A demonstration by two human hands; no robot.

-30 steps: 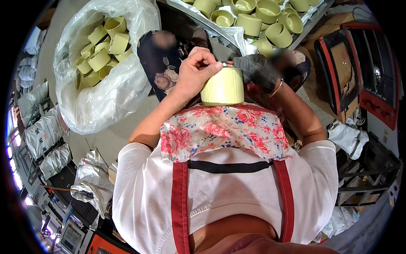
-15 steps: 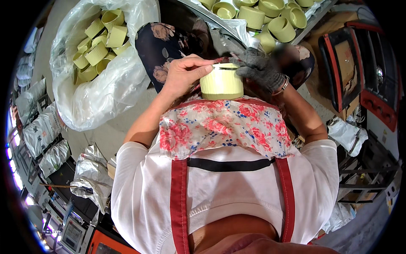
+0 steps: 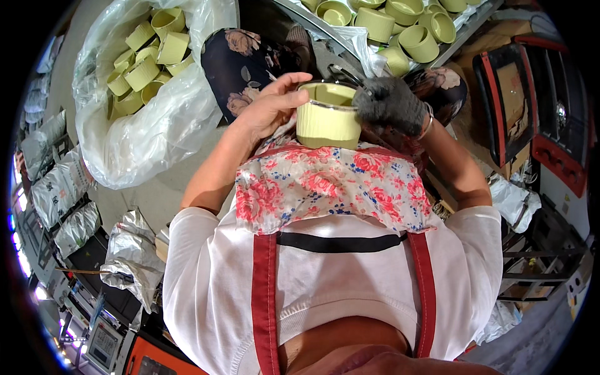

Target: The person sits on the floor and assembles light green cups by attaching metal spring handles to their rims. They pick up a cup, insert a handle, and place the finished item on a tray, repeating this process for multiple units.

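Steadying a pale green cup (image 3: 327, 124) at the lap: it stands upright, open end up, just beyond the floral apron (image 3: 331, 181), between both hands. Left hand (image 3: 275, 105), bare, grasping the cup's left side, thumb at the rim, a finger stretched along the far side. Right hand (image 3: 389, 107), in a dark grey knit glove, closed at the right of the rim, gripping a dark curved piece (image 3: 342, 70) that juts out over the far edge; its kind cannot be told. Rim looks dark and glossy. Floor at left: translucent plastic bag (image 3: 103, 140), mouth wide, holding a heap of similar green cups (image 3: 144, 72). Beyond the knees: metal-edged tray (image 3: 473, 34), white lining, more cups (image 3: 419, 44) tumbled inside.
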